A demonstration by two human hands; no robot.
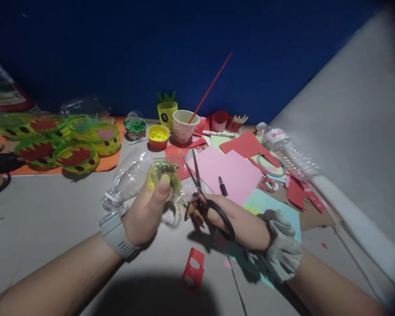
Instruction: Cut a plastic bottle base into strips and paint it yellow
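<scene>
The left hand (145, 213) pinches a clear plastic piece (176, 173), smeared green and yellow, with the thumb pressed on its near side; its other fingers are mostly hidden behind. The piece is held up over the grey surface, in front of the pink paper (228, 169) and just beside a clear bottle (134, 169). The right hand (238, 217) has its fingers closed around the handles of the scissors (197, 177), whose blades are parted and point away, at the piece's right edge. Whether plastic lies between them, I cannot tell.

The blades are near the left thumb, so a slip on the smooth plastic could nick it. Thin plastic may also flex under too light a pinch, sending a cut crooked, while too hard a squeeze could crease it. If the green coating is wet, the thumb could smear it. The cut rim may be sharp enough to scratch.

The right wrist's scrunchie (279, 245) is over the blue paper (285, 208); a sweep of that arm could drag the sheet or roll the pen (223, 186).
</scene>
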